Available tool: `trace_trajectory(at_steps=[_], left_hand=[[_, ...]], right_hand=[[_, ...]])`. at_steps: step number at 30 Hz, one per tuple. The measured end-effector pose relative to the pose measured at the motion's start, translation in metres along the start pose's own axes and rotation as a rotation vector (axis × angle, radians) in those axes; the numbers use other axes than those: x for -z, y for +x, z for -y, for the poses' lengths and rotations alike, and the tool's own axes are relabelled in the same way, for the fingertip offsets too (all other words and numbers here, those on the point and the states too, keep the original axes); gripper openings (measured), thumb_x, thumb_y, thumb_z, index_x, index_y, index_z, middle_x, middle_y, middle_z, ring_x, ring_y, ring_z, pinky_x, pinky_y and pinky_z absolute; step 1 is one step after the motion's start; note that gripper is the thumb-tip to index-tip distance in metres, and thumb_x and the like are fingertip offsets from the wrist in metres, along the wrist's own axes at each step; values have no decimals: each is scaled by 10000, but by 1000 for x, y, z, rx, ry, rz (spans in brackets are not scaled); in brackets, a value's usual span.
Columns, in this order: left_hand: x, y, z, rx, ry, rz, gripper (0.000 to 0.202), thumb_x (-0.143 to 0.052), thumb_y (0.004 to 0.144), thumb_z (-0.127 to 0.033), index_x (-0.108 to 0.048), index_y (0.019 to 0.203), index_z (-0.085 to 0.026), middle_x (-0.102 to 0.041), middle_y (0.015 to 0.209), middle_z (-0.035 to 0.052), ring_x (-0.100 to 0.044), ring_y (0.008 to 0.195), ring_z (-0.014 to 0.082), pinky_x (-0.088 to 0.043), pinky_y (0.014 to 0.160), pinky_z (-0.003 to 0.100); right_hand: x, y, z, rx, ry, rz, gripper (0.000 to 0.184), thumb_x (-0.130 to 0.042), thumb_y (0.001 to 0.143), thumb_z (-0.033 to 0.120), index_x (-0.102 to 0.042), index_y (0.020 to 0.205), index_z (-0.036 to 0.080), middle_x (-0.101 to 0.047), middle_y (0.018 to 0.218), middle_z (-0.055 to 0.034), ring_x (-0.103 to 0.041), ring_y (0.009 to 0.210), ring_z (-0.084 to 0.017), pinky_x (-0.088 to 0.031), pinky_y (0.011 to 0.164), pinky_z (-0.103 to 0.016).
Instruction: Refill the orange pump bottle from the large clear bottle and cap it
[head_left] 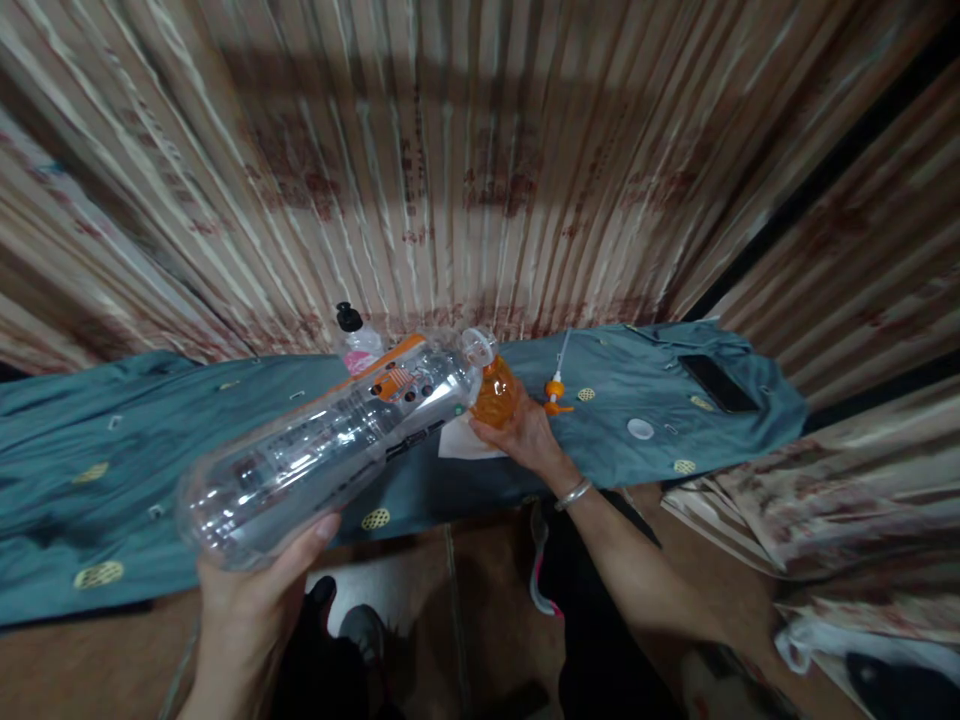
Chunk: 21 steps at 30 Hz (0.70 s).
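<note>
My left hand (262, 590) is wrapped around the base of a large clear plastic bottle (322, 460) with orange and black print. The bottle lies tilted across the view, its neck end to the upper right. My right hand (525, 432) grips a smaller bottle, orange and see-through (496, 393), right at that neck end. Where the two bottles meet, a clear round rim shows; which bottle it belongs to I cannot tell. An orange pump top (554, 390) with a pale tube lies on the cloth, right of my right hand.
A green-grey cloth (630, 380) with yellow patches covers the narrow surface. On it are a black phone (718, 384), a white disc (640, 429), white paper (469, 443) and a black-capped bottle (358, 340) with pink on it. A patterned curtain (450, 180) hangs behind.
</note>
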<state>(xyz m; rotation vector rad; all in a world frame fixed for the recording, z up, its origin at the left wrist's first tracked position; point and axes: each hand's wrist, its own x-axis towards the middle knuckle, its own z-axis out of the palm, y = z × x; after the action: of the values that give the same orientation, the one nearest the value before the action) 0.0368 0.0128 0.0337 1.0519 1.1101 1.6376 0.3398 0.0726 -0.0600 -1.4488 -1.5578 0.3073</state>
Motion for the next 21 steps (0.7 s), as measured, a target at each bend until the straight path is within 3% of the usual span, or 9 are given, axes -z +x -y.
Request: trace_trajectory(at_steps=[2,5,9,14,18,21], left_hand=[[-6,-2,-3,3,-27,-26,766,-1017,462,-122,-822,1190,-266,-828,804,-18,-807,742,191,-686,821,247],[-8,-3,-3,-8,-47,-5,671,-1013,492,-159,-831,1129,-265,-828,812,-11,-807,749,206,-703,823,301],[1,-3,3,-24,-24,17,520,-1019,549,-187,-828,1029,-249,-845,877,9,-822,802,227,-697,943,408],[9,0,7,-3,5,17,526,-1034,522,-205,-826,1004,-244,-856,905,26,-832,842,264,-671,1011,510],[4,-2,3,24,-5,-30,462,-1015,515,-221,-827,935,-255,-844,862,26,-831,869,271,-697,944,450],[-1,-6,-1,6,-22,-42,432,-996,544,-221,-839,945,-263,-857,955,24,-831,943,280,-708,925,426]], right_hand=[[0,0,0,3,3,4,815,-898,801,396,-547,1512,206,-774,1385,-157,-785,1230,-358,-644,1086,-525],[0,1,-1,-8,-2,8,825,-906,791,403,-552,1508,199,-788,1346,-158,-788,1215,-358,-647,1077,-517],[-1,2,-2,-21,3,3,853,-905,774,416,-548,1515,194,-788,1344,-164,-780,1231,-371,-642,1087,-533],[-1,2,-1,-21,21,11,812,-880,788,434,-548,1502,234,-788,1349,-139,-777,1244,-372,-631,1100,-566],[-1,2,2,-7,13,8,802,-864,797,429,-543,1506,237,-788,1345,-134,-773,1250,-377,-634,1094,-582],[-2,2,4,-19,2,2,805,-871,786,417,-551,1507,255,-798,1326,-123,-775,1245,-377,-636,1094,-573]])
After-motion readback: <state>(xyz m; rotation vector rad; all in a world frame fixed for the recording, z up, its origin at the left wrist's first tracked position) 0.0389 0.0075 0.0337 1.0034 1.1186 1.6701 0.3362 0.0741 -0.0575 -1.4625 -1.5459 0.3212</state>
